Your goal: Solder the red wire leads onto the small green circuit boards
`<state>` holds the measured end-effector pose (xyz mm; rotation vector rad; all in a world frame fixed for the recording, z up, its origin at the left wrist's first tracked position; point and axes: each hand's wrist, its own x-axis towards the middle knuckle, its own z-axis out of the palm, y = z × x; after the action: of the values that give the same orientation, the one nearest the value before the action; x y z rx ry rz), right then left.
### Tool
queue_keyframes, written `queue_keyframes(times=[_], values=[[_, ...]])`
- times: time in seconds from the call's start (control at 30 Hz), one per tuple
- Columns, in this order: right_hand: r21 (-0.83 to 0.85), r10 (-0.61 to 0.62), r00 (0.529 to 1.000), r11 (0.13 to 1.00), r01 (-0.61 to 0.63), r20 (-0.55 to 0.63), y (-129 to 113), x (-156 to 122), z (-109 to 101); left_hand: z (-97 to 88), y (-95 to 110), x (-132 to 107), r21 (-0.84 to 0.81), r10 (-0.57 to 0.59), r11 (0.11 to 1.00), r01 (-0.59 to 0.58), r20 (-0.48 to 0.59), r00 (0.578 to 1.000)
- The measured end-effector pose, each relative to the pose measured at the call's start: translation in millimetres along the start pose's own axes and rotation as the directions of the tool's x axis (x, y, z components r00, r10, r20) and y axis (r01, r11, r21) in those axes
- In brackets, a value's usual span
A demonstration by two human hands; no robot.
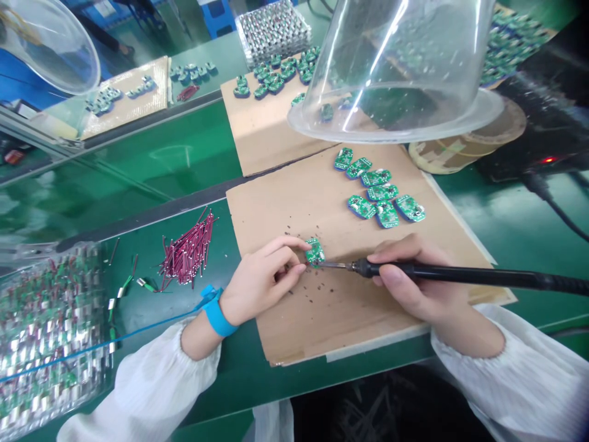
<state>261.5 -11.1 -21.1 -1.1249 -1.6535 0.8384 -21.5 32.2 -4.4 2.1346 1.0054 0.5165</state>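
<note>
A small green circuit board (315, 252) lies on the brown cardboard sheet (285, 325). My left hand (262, 276), wearing a blue wrist strap (218, 314), is curled at the board's left side. Its index fingertip touches the board's upper left edge, and the thumb is bent in close by. Whether a wire is also pinched there is too small to tell. From the right, my right hand (418, 276) grips a black soldering iron (396, 269). The iron's metal tip reaches the lower edge of the board. Dark specks are scattered around it on the cardboard.
Several more circuit boards (381, 193) sit at the cardboard's upper right. A clear plastic hood (396, 73) hangs above them. Red wires (188, 248) form a pile at left, beside a tray of metal parts (50, 344). A black box (543, 141) with a red light stands at right.
</note>
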Motion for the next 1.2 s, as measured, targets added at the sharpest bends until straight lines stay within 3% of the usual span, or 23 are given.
queue_keyframes(times=[0.3,0.8,1.2], values=[[0.012,-0.014,0.999,1.000,0.014,0.028,1.1,1.0,1.0,1.8,-2.6,1.8,0.012,-0.015,1.000,0.015,-0.010,1.000],[-0.104,-0.046,0.998,0.993,0.050,0.044,-4.5,3.7,0.4,2.0,-1.4,1.6,0.003,-0.035,0.999,0.036,-0.005,0.999],[-0.051,-0.005,1.000,0.999,0.006,0.005,-4.4,3.2,1.2,1.4,-1.0,3.0,0.005,-0.022,1.000,0.022,-0.010,1.000]])
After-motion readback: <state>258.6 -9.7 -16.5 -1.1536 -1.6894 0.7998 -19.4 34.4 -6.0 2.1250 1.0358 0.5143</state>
